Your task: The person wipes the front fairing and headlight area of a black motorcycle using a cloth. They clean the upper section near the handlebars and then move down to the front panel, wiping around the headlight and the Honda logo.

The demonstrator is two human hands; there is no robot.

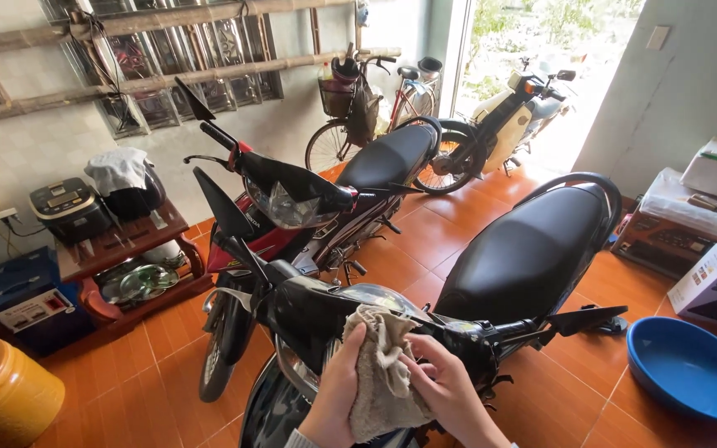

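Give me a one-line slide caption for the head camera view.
Both hands, left hand and right hand, press a beige rag against a black motorbike.

A: The beige cloth (382, 373) hides part of the near black motorbike's (491, 274) dash, and both wrists run off at six o'clock

B: At three o'clock the blue basin (690, 369) is cut off; the yellow drum (2, 396) at eight too
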